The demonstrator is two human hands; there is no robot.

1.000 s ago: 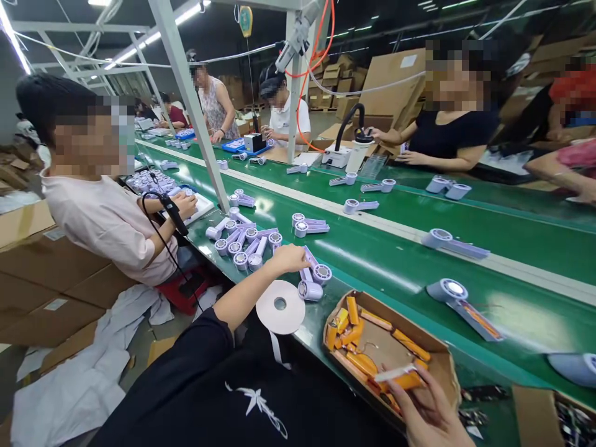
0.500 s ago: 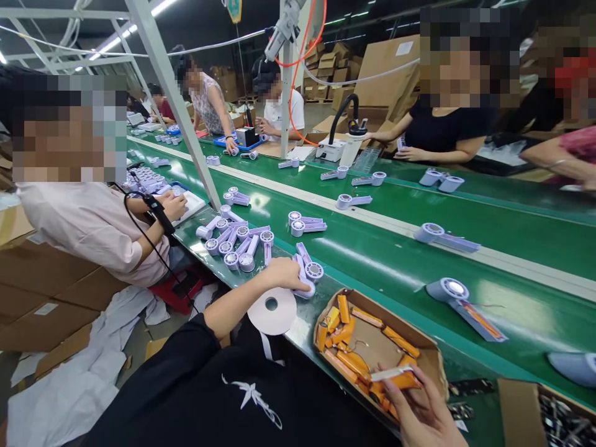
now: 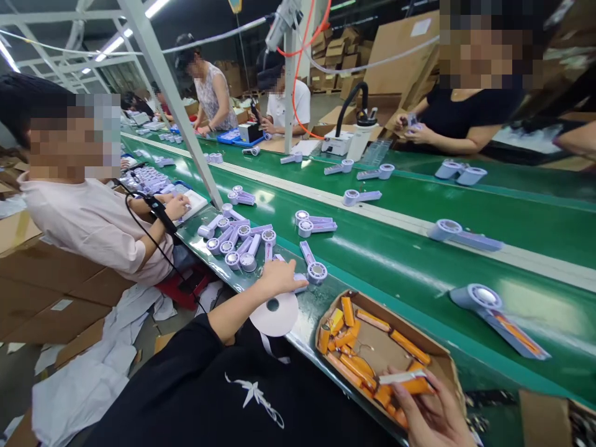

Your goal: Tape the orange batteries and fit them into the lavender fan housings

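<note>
My left hand (image 3: 278, 277) reaches across the table edge and closes around a lilac handheld fan part (image 3: 298, 280), beside another fan part (image 3: 313, 265). My right hand (image 3: 431, 415) is at the lower right, fingers pinched on an orange battery cell with a white strip (image 3: 406, 381). It hovers over a brown cardboard tray (image 3: 372, 344) that holds several orange cells. A white tape roll (image 3: 274, 313) lies at the table edge just under my left wrist.
A cluster of several lilac fan parts (image 3: 237, 241) lies left of my hand. More fan bodies (image 3: 493, 307) ride the green conveyor belt (image 3: 419, 267). A co-worker in a pale shirt (image 3: 88, 217) sits to the left with a black tool; other people work across the belt.
My left hand drew back toward the table edge and closed on a lilac fan part. My right hand stayed over the tray with the cell.
</note>
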